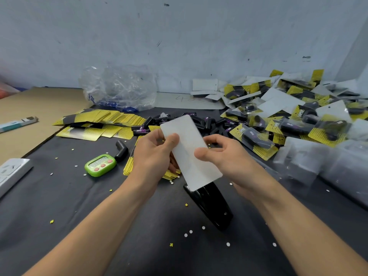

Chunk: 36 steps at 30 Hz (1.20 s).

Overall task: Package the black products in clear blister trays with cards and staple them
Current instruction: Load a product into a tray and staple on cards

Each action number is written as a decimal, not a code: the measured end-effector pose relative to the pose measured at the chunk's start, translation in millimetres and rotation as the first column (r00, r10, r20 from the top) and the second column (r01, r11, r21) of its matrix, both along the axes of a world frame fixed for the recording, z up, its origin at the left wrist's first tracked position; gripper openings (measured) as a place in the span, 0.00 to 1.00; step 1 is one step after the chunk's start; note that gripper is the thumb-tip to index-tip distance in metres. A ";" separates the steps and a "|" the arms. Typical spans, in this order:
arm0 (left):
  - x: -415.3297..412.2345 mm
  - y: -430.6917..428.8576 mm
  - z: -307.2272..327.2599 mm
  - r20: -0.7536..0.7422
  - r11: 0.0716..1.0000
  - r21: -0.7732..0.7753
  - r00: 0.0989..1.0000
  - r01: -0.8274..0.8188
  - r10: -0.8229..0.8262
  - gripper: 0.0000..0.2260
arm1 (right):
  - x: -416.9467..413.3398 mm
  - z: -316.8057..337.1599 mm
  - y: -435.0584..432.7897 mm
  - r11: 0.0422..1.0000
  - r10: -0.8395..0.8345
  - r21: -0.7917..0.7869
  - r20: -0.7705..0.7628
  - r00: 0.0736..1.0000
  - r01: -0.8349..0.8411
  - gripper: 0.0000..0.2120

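Note:
Both hands hold one package (189,150), white card back facing me, tilted over the table centre. My left hand (155,154) pinches its left edge with the thumb on top. My right hand (223,154) pinches its right edge. The package's lower end sits at the mouth of a black stapler (211,204) lying on the dark mat. Loose black products (201,122) lie in a heap behind the package. Yellow-and-black cards (103,118) are stacked at the left, and a few more (129,166) lie under my left hand. Clear blister trays (310,158) stand at the right.
Finished packages (288,116) pile up at the back right. A crumpled clear bag (119,88) sits by the wall. A green timer (100,165) and one black elbow-shaped product (121,151) lie left of my hands. A white power strip (12,172) is at the left edge.

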<state>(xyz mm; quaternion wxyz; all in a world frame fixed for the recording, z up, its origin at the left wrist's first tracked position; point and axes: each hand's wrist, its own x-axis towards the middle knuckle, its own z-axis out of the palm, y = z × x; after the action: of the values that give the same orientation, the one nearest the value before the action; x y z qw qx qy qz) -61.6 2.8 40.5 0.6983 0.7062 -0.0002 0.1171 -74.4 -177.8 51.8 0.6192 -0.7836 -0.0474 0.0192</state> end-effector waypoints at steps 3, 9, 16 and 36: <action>3.3 3.3 -1.0 -0.011 0.996 -0.059 0.998 -0.063 0.062 0.05 | 0.3 3.1 -5.9 0.995 0.058 -0.082 -0.004 0.998 -0.058 0.09; 4.0 3.3 -0.8 -0.062 0.987 -0.137 0.995 -0.089 0.082 0.11 | 1.4 1.6 -4.2 0.998 -0.060 -0.010 0.132 0.989 0.062 0.10; -3.1 -5.4 0.7 -0.083 0.966 -0.129 0.968 0.225 -0.236 0.16 | -15.4 1.6 9.6 0.766 0.019 -0.463 0.710 0.704 0.447 0.12; 0.0 4.5 10.8 -0.145 0.884 -0.398 0.934 0.248 -0.327 0.17 | 6.9 -16.2 1.8 0.994 -0.107 0.029 0.127 0.986 0.104 0.08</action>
<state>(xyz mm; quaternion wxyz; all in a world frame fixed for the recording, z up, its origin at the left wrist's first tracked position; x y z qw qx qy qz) -61.6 7.3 51.3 0.8253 0.5609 -0.0102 -0.0648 -67.6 -176.0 35.6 0.6237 -0.7776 -0.0458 -0.0645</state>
